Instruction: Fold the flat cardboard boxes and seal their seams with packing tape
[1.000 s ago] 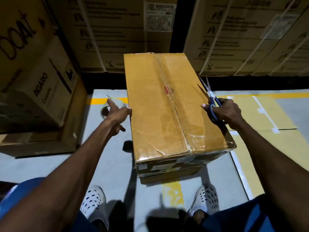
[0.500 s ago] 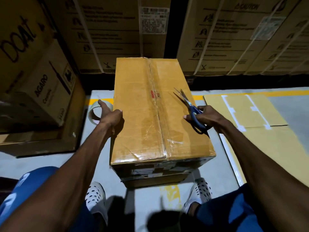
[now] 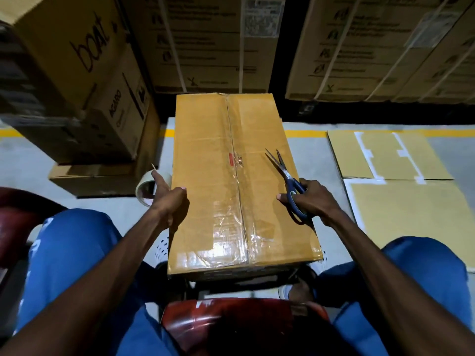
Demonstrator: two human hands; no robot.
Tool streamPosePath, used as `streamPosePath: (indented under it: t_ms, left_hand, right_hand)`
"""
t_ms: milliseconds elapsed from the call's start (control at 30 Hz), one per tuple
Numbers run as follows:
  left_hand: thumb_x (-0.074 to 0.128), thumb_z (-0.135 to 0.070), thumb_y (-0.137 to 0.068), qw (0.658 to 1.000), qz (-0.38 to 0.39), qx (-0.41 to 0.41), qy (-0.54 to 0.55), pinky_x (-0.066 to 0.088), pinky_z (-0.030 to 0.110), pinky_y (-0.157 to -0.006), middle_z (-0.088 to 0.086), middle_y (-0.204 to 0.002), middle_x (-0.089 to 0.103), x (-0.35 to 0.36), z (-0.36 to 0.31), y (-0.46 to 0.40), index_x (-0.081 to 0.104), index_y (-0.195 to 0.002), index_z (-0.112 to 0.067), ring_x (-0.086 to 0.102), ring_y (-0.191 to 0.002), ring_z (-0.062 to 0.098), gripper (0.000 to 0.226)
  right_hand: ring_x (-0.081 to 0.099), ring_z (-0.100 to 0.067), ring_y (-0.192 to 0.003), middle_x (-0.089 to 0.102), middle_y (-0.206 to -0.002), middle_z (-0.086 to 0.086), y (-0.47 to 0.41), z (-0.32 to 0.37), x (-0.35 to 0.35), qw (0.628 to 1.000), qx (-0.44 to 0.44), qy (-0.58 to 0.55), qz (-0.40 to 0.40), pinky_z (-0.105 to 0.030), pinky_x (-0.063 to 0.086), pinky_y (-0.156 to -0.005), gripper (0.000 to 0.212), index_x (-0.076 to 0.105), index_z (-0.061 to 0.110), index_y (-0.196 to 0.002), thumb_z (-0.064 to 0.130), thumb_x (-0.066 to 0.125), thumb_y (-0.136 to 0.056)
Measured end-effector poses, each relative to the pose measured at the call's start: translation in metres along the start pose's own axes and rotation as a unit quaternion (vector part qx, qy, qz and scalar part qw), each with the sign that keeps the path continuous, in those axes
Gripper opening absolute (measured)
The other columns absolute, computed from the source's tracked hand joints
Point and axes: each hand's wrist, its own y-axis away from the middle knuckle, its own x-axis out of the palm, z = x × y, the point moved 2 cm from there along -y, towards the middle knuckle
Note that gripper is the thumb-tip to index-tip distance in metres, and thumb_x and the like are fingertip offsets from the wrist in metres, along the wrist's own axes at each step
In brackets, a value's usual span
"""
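The folded cardboard box (image 3: 239, 181) stands on the floor between the person's knees, its top seam already covered with clear tape. Sealing looks finished here; next likely means setting it aside. The left hand (image 3: 169, 201) hooks the tape roll (image 3: 144, 187) while touching the box's edge; the right hand (image 3: 308, 199) grips slightly parted scissors (image 3: 288, 179).

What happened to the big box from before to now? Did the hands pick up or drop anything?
The box came closer to the person, between the knees, and the hands came with it. Nothing was picked up or dropped. The left hand holds the tape roll at the box's left edge as before; the right hand holds the scissors on the box's top. The flat cardboard stayed on the floor.
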Motion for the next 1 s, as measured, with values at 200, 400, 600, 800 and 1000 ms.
streamPosePath:
  t_ms: [200, 400, 600, 800, 1000]
  left_hand:
    - [0.051, -0.011, -0.102, 1.000, 0.012, 0.005, -0.010, 0.048, 0.029, -0.058, 0.015, -0.128, 0.054, -0.024, 0.012, 0.004, -0.016, -0.154, -0.045, 0.062, -0.087, 0.027, 0.091]
    - [0.058, -0.009, -0.098, 0.999, 0.031, -0.012, -0.001, 0.052, 0.028, -0.057, 0.008, -0.100, 0.059, -0.026, 0.003, -0.010, 0.002, -0.159, -0.036, 0.062, -0.074, 0.017, 0.087]
    - [0.062, -0.010, -0.094, 0.988, -0.093, 0.115, 0.045, 0.045, 0.044, -0.100, 0.006, -0.148, 0.040, -0.032, -0.040, -0.030, 0.025, -0.156, -0.036, 0.046, -0.127, 0.028, 0.077]
    - [0.063, -0.020, -0.097, 0.905, -0.184, 0.383, -0.025, 0.060, 0.045, -0.074, -0.004, -0.119, 0.056, -0.016, -0.096, -0.040, 0.060, -0.124, -0.020, 0.062, -0.103, 0.022, 0.028]
    - [0.062, -0.043, -0.085, 0.872, -0.102, 0.457, -0.144, 0.060, 0.041, -0.064, -0.019, -0.109, 0.062, 0.024, -0.129, -0.040, 0.066, -0.112, -0.031, 0.067, -0.090, 0.018, 0.030]
  right_hand:
    - [0.064, -0.022, -0.072, 0.066, -0.077, -0.007, 0.022, 0.010, 0.013, 0.997, 0.003, 0.052, 0.052, -0.029, 0.043, -0.059, 0.057, 0.063, 0.011, -0.088, 0.062, 0.082, -0.070]
    - [0.066, -0.027, -0.080, 0.064, -0.082, -0.006, 0.019, 0.034, 0.005, 0.977, -0.037, 0.208, 0.007, -0.028, 0.039, -0.054, 0.056, 0.056, 0.013, -0.086, 0.066, 0.070, -0.080]
    - [0.063, -0.039, -0.091, 0.069, -0.101, -0.013, -0.011, 0.081, 0.007, 0.948, -0.166, 0.238, -0.128, -0.033, 0.039, -0.064, 0.064, 0.052, 0.013, -0.126, 0.060, 0.067, -0.086]
    - [0.058, -0.017, -0.065, 0.066, -0.073, 0.006, -0.048, 0.134, 0.009, 0.963, -0.233, 0.094, -0.096, -0.031, 0.043, -0.056, 0.051, 0.073, 0.027, -0.110, 0.063, 0.078, -0.075]
    - [0.064, -0.027, -0.075, 0.069, -0.078, -0.002, -0.080, 0.171, 0.011, 0.956, -0.221, 0.142, -0.132, -0.034, 0.048, -0.060, 0.063, 0.072, 0.028, -0.119, 0.071, 0.074, -0.073]
